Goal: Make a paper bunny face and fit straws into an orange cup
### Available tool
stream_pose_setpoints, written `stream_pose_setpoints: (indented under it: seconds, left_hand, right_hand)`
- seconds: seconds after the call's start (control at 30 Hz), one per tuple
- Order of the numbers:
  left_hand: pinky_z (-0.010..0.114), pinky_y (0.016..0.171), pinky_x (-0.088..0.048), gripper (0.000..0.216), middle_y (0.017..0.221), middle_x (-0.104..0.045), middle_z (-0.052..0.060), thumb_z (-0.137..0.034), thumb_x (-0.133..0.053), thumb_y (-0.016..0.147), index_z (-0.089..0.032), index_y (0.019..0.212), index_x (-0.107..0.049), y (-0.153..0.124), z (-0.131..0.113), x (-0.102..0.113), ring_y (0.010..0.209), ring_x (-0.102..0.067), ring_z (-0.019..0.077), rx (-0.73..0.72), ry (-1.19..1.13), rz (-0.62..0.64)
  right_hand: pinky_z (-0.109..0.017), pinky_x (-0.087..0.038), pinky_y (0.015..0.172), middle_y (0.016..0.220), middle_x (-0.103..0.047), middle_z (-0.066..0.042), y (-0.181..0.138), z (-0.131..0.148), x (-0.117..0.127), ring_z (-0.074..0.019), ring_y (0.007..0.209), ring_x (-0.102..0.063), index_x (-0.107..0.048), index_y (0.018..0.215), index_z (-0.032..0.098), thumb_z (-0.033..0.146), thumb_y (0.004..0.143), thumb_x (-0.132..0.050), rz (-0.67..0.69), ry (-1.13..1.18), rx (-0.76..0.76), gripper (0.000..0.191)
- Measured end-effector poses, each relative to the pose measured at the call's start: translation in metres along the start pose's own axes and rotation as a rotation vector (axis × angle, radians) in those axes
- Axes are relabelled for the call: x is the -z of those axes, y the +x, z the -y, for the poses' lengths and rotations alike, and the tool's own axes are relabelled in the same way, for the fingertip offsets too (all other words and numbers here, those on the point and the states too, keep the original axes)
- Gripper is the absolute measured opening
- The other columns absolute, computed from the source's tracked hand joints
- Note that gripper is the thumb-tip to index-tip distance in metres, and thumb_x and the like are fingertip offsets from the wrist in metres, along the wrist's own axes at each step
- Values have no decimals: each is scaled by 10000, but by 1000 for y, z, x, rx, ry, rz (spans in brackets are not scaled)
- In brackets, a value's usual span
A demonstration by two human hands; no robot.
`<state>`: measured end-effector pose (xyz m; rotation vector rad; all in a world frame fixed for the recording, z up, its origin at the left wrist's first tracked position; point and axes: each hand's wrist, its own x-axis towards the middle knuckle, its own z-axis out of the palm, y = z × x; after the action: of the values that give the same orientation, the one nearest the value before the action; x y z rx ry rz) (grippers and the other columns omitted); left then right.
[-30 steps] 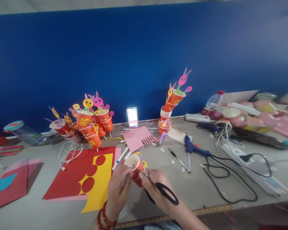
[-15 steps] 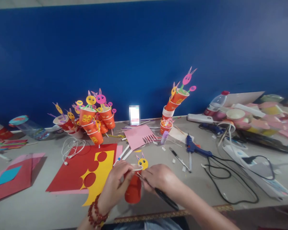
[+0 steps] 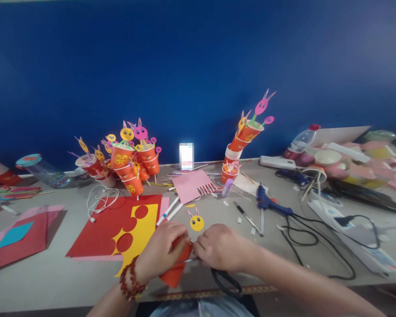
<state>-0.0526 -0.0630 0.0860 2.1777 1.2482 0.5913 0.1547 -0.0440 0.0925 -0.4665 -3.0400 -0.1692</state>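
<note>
My left hand (image 3: 161, 248) is closed round a red paper cup (image 3: 175, 276), tilted and partly covered by my fingers. My right hand (image 3: 219, 247) grips scissors (image 3: 227, 288); their dark handle loop hangs below it. The metal blade crosses the side of the cup; whether it has pierced the wall I cannot tell. Just beyond both hands lies a yellow round rabbit face (image 3: 197, 223) with pink ears and stuck-on eyes. A small yellow scrap (image 3: 190, 205) is behind it.
Red card (image 3: 95, 235) with cut yellow paper (image 3: 141, 229) lies left. Decorated cup stacks (image 3: 122, 154) stand behind. To the right are a pen (image 3: 248, 219), a blue glue gun (image 3: 273, 204), looping black cable and a power strip (image 3: 353, 237). Pink fringed paper (image 3: 193, 186) sits mid-table.
The cup has gone from upright to tilted, its white rim now out of sight. My right hand has turned the scissors, so the blade lies lower across the cup's side.
</note>
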Motion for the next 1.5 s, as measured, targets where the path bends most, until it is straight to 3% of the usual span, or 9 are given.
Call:
stream_pose_setpoints:
  seconds: [0.2, 0.5, 0.73, 0.83, 0.97, 1.17, 1.27, 1.4, 1.5]
  left_hand:
    - [244, 640, -374, 202, 711, -559, -26, -187, -487, 908, -206, 708, -490, 4, 0, 5, 691, -535, 150, -5, -77, 133]
    - [322, 716, -393, 221, 752, -555, 21, -202, -404, 968, -209, 757, -471, -5, -12, 4, 744, -510, 198, -96, 70, -78]
    - [386, 801, -416, 163, 790, -573, 43, -116, -431, 949, -201, 831, -504, -9, -16, 1, 783, -512, 211, -202, 174, -249]
    - [409, 833, -426, 147, 781, -568, 39, -93, -463, 931, -199, 841, -510, -11, -12, -6, 791, -512, 211, -245, 213, -339]
    - [483, 961, -406, 149, 792, -605, 29, -55, -502, 904, -201, 922, -529, -13, -2, -23, 806, -546, 204, -248, 192, -453]
    - [474, 1060, -389, 214, 967, -669, 41, -65, -535, 896, -243, 1011, -567, -15, 11, -46, 957, -627, 218, -222, 0, -590]
    - [396, 965, -478, 214, 1090, -660, 63, -148, -513, 939, -254, 1115, -573, -18, 12, -50, 1043, -624, 229, -77, -222, -604]
    - [306, 805, -508, 70, 937, -642, 35, -241, -521, 962, -232, 952, -589, -14, 9, -48, 897, -630, 197, 80, -448, -571]
    - [291, 771, -492, 98, 857, -637, 21, -277, -569, 941, -219, 868, -598, -8, 8, -50, 827, -620, 188, 105, -505, -559]
  right_hand:
    - [-289, -319, 434, 645, -686, -50, 0, -2, -1, -182, 514, -589, -637, 798, 140, 171, 886, -586, -22, -8, 73, 107]
    - [-271, -325, 489, 564, -666, -21, 0, 5, -14, -149, 470, -572, -614, 682, 180, 189, 926, -446, -218, 337, -255, 297]
    - [-213, -394, 502, 514, -567, 22, 2, 18, 2, -114, 456, -523, -534, 617, 200, 339, 989, -350, -210, 1074, -611, 438]
    - [-203, -322, 384, 460, -544, 36, 8, 28, -5, -99, 346, -428, -512, 634, 212, 460, 980, -335, -208, 1452, -824, 462]
    - [-188, -269, 337, 465, -545, 40, 17, 41, -19, -78, 316, -361, -544, 694, 208, 602, 910, -401, -409, 1739, -960, 473]
    - [-187, -322, 361, 512, -518, 42, 23, 50, -37, -86, 368, -415, -591, 759, 195, 649, 905, -430, -605, 1701, -920, 503]
    - [-204, -387, 429, 543, -535, 29, 19, 49, -40, -106, 437, -479, -611, 764, 196, 557, 971, -385, -629, 1493, -881, 474]
    - [-288, -512, 775, 602, -578, 12, 15, 41, -30, -145, 608, -588, -616, 735, 210, 397, 1002, -380, -690, 1106, -786, 402]
    - [-360, -446, 1003, 576, -574, 27, 16, 36, -23, -154, 651, -620, -593, 722, 223, 315, 997, -368, -748, 1004, -708, 367]
